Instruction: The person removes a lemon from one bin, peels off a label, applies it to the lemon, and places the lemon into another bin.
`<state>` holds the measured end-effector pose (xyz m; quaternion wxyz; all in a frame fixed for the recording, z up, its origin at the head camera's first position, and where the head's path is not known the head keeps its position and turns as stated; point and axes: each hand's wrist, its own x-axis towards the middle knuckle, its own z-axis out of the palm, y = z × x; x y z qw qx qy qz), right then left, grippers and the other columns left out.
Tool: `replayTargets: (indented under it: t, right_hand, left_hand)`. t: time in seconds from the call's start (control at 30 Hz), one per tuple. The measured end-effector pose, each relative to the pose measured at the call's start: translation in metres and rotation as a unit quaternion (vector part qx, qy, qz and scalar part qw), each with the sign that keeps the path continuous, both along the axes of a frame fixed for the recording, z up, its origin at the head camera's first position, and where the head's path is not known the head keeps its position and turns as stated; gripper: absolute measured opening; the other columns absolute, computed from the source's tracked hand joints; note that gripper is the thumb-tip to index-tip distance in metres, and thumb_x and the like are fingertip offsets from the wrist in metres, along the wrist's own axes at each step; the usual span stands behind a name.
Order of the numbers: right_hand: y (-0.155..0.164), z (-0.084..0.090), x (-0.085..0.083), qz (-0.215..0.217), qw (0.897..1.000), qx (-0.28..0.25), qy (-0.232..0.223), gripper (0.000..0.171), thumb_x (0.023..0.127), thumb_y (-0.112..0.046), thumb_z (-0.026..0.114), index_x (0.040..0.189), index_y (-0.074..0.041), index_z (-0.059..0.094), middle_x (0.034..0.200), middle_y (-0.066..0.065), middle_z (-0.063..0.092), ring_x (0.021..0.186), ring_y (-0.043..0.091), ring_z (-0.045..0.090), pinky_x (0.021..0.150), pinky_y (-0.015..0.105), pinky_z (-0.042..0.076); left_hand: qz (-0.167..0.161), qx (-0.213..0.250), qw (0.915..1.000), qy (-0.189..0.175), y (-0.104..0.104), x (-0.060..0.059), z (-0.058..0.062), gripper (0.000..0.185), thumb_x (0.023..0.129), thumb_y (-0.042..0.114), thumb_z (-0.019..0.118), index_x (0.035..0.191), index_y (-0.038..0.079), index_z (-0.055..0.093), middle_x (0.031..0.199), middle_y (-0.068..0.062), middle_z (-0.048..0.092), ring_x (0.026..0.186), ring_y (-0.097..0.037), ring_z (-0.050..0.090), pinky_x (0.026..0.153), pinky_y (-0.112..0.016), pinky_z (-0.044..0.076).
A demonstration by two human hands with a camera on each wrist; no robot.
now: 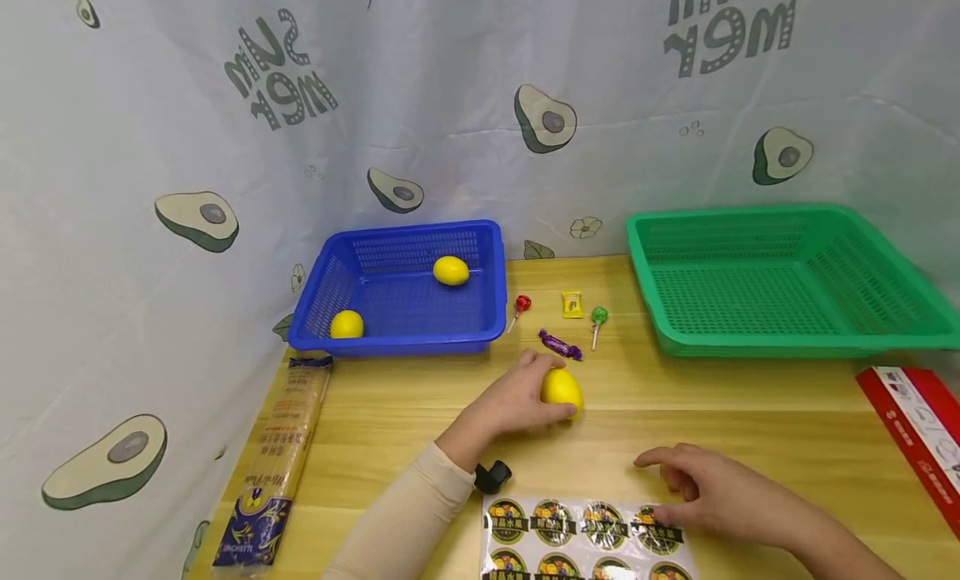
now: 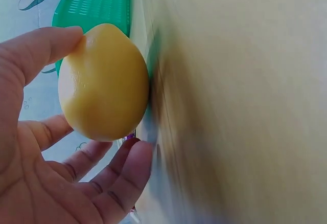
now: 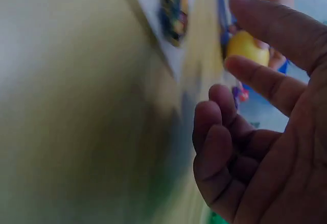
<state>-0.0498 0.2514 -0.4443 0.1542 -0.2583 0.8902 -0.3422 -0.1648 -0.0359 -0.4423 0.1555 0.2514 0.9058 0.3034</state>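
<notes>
My left hand (image 1: 522,394) grips a yellow lemon (image 1: 562,392) above the middle of the table. In the left wrist view, the thumb presses one end of the lemon (image 2: 104,83) and the fingers curl round the other side. Near the front right, my right hand (image 1: 708,492) hovers by a sheet of round fruit stickers (image 1: 587,526), its fingertips overlapping the top corner sticker. Nothing lies between its fingers; the right wrist view shows thumb and index finger stretched out and the other fingers loosely bent. Two more lemons, one left (image 1: 347,324) and one right (image 1: 451,270), lie in the blue basket (image 1: 397,343).
A green basket (image 1: 757,343) stands at the back right. Between the baskets lie a red lollipop (image 1: 522,304), a green lollipop (image 1: 598,316), a yellow-wrapped candy (image 1: 572,305) and a purple-wrapped candy (image 1: 560,345). A spaghetti pack (image 1: 277,455) lies left, a red box (image 1: 918,434) right.
</notes>
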Motion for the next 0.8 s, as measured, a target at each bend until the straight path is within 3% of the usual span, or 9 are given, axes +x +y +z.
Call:
replayTargets:
  t: [0.13,0.23,0.33,0.4,0.47,0.53,0.63,0.7,0.8]
  right_hand:
    - [-0.01,-0.005,0.009,0.007,0.997,0.073,-0.02,0.044,0.079,-0.037,0.086,0.115,-0.023,0.064,0.085,-0.01,0.045,0.071,-0.005,0.037,0.061,0.02,0.034]
    - [-0.025,-0.005,0.008,0.004,0.994,0.11,-0.002,0.039,0.077,-0.037,0.087,0.106,-0.027,0.062,0.084,-0.01,0.045,0.07,-0.003,0.037,0.061,0.022,0.033]
    - [-0.045,-0.003,0.003,0.0,0.992,0.123,0.026,0.034,0.078,-0.038,0.085,0.099,-0.028,0.06,0.082,-0.011,0.044,0.067,-0.002,0.037,0.059,0.022,0.034]
    - [-0.056,-0.003,-0.002,0.0,0.991,0.125,0.043,0.034,0.079,-0.04,0.085,0.098,-0.027,0.06,0.081,-0.012,0.045,0.066,-0.002,0.037,0.058,0.022,0.034]
    - [-0.065,-0.003,-0.007,-0.009,0.989,0.134,0.054,0.034,0.079,-0.042,0.085,0.096,-0.027,0.06,0.081,-0.013,0.046,0.066,0.0,0.038,0.058,0.022,0.034]
    - [-0.071,-0.002,-0.013,-0.024,0.988,0.145,0.057,0.035,0.078,-0.044,0.086,0.095,-0.028,0.06,0.08,-0.012,0.047,0.065,0.002,0.039,0.058,0.023,0.034]
    - [-0.076,0.0,-0.021,-0.039,0.984,0.161,0.057,0.036,0.076,-0.045,0.087,0.092,-0.028,0.059,0.077,-0.012,0.047,0.065,0.004,0.039,0.059,0.023,0.034]
    - [-0.076,0.0,-0.027,-0.033,0.986,0.153,0.052,0.036,0.077,-0.044,0.087,0.092,-0.028,0.059,0.075,-0.012,0.047,0.065,0.004,0.039,0.058,0.023,0.034]
    - [-0.076,-0.002,-0.036,-0.009,0.993,0.117,0.026,0.034,0.079,-0.042,0.086,0.094,-0.026,0.06,0.073,-0.011,0.047,0.064,0.002,0.039,0.058,0.022,0.033]
  left_hand:
    - [0.012,0.0,0.9999,0.007,-0.005,0.003,0.002,0.075,0.088,0.049,0.077,0.15,0.019,0.047,0.143,-0.008,0.048,0.118,-0.018,0.056,0.104,-0.035,0.05]
    - [0.045,0.001,0.9989,0.013,-0.013,0.011,0.008,0.079,0.089,0.051,0.075,0.154,0.019,0.042,0.147,-0.01,0.045,0.127,-0.025,0.054,0.109,-0.042,0.049]
    - [0.09,-0.014,0.9955,0.027,-0.024,0.029,0.018,0.076,0.091,0.049,0.074,0.151,0.015,0.044,0.142,-0.013,0.046,0.127,-0.03,0.052,0.106,-0.045,0.05]
    - [0.096,-0.046,0.9937,0.034,-0.029,0.045,0.026,0.069,0.091,0.049,0.073,0.146,0.013,0.05,0.134,-0.013,0.05,0.12,-0.029,0.051,0.1,-0.044,0.051]
    - [0.068,-0.091,0.9931,0.03,-0.031,0.062,0.032,0.062,0.091,0.05,0.073,0.138,0.014,0.058,0.126,-0.01,0.056,0.111,-0.026,0.055,0.093,-0.04,0.053]
    - [0.008,-0.133,0.991,0.019,-0.029,0.076,0.034,0.056,0.089,0.053,0.074,0.131,0.017,0.062,0.119,-0.004,0.061,0.103,-0.02,0.057,0.089,-0.034,0.053]
    - [-0.078,-0.138,0.9873,0.006,-0.021,0.087,0.026,0.051,0.086,0.053,0.077,0.125,0.022,0.064,0.104,0.006,0.064,0.089,-0.008,0.057,0.079,-0.023,0.05]
    - [-0.104,-0.118,0.9875,0.001,-0.016,0.089,0.016,0.052,0.084,0.051,0.08,0.124,0.023,0.063,0.098,0.011,0.061,0.083,-0.002,0.054,0.076,-0.018,0.047]
    - [-0.101,-0.096,0.9902,0.008,-0.013,0.088,0.001,0.055,0.081,0.048,0.085,0.124,0.022,0.063,0.091,0.013,0.056,0.078,0.001,0.05,0.072,-0.015,0.044]
